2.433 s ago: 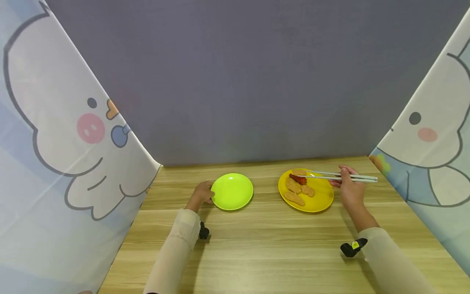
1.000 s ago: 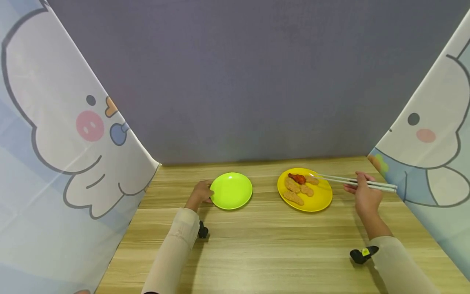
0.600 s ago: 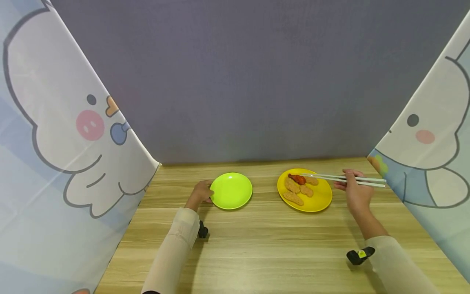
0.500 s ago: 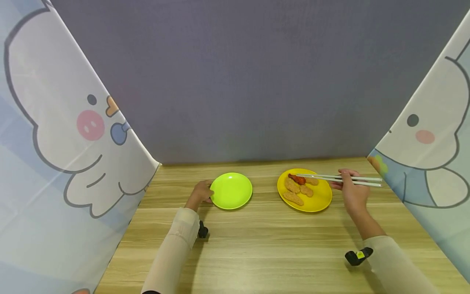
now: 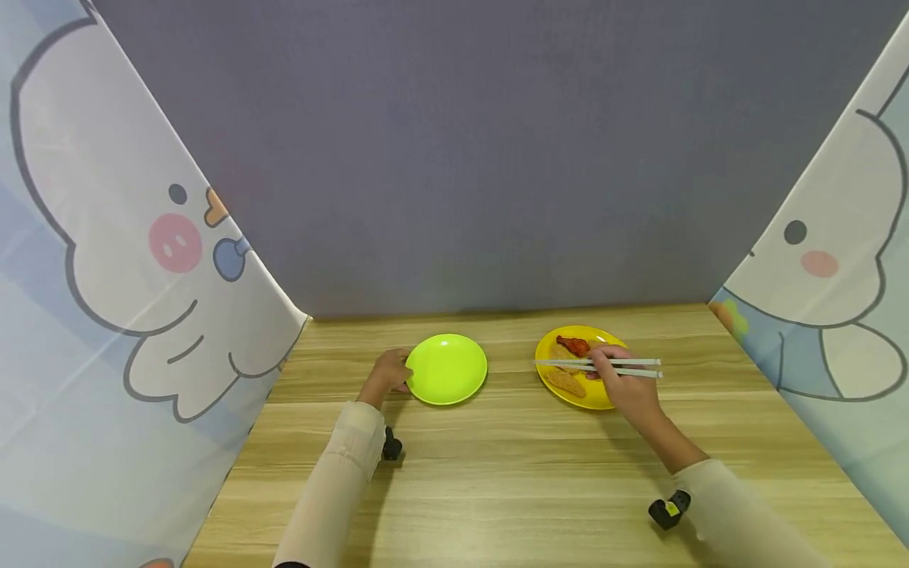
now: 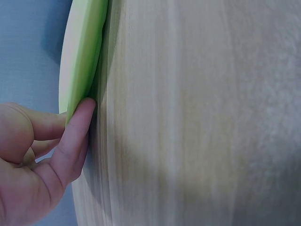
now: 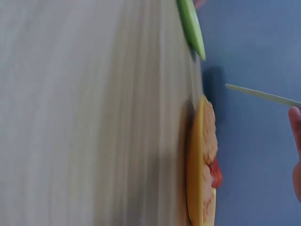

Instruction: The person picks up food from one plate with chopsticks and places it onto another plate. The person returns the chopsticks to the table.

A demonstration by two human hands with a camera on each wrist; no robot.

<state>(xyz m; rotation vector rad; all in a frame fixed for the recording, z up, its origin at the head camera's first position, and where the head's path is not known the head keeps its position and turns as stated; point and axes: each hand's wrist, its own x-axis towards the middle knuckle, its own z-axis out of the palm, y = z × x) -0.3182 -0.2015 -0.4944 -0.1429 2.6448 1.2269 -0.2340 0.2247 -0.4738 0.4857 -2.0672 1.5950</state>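
Note:
My left hand pinches the near-left rim of a lime-green plate; in the left wrist view the thumb lies over the rim and fingers below. My right hand holds a pair of pale chopsticks over the yellow plate, tips pointing left past its left edge. On that plate lie a red chicken drumstick and several breaded golden pieces, some hidden behind the hand. In the right wrist view the chopstick stands above the food, with nothing between the tips.
Both plates rest on a wood-grain table. A grey panel rises behind it, and printed cartoon sheets flank both sides. Small black wrist cameras are strapped at the sleeves.
My right hand has moved left and toward me with the chopsticks, from right of the yellow plate to over it; tips left the drumstick. The left hand and both plates have stayed put.

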